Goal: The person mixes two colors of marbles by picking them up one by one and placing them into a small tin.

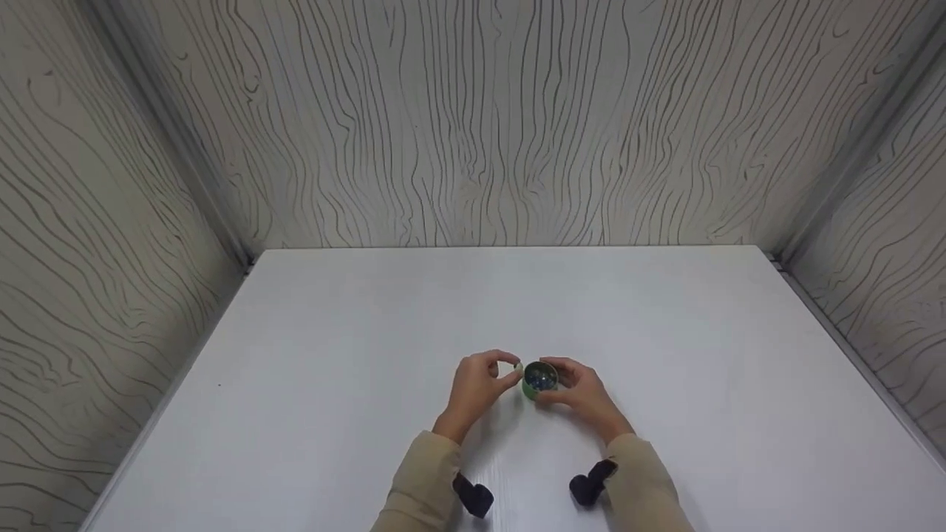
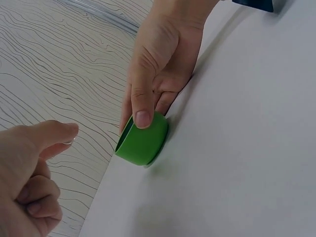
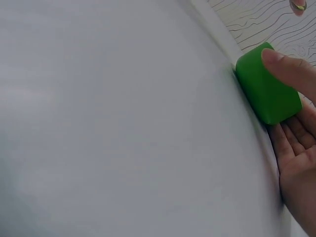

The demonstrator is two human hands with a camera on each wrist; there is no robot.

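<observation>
Between thumb and index finger, my left hand (image 1: 473,384) pinches a small glass marble (image 3: 298,6) with a yellow-green streak. Only a sliver of the marble shows in the left wrist view, at the fingertips. Just right of it, a small green cup (image 2: 148,140) is gripped by my right hand (image 1: 584,391), thumb on the near side and fingers around the far side. Several shiny dark-blue glassy pieces lie inside the cup in the head view. The cup's base is close against the white table (image 1: 355,332), and its mouth faces up, tilted slightly toward the left hand.
Patterned panels (image 1: 473,125) with wavy wood-grain lines enclose the table at the back and both sides. Black wrist cameras (image 1: 474,496) are strapped at both beige sleeves (image 1: 421,480). A tiny dark speck (image 1: 219,385) lies on the table's left part.
</observation>
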